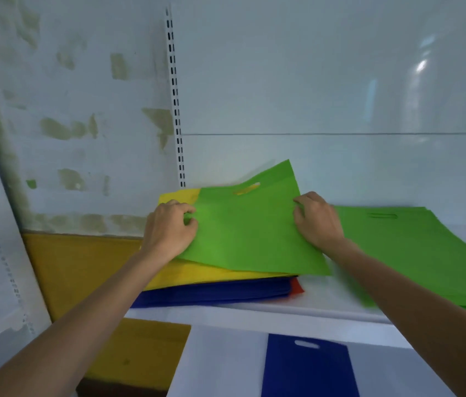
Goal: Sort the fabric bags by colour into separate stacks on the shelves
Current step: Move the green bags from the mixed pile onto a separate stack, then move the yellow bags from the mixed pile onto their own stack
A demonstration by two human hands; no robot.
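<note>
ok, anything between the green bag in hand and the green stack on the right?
Nothing visible. The left hand and right hand pinch the green bag atop the mixed pile; only a strip of bare white shelf lies between it and the green stack.

One green bag (251, 233) tilted, far edge lifted, atop a mixed pile (211, 293) of yellow, blue, red; green stack (415, 247) just right; blue bag (306, 368) flat on lower shelf (226, 362).

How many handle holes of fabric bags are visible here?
3: one in the green fabric bag atop the mixed pile, one in the green bag stack at right, one in the blue fabric bag below. Buried bags may hide more.
</note>
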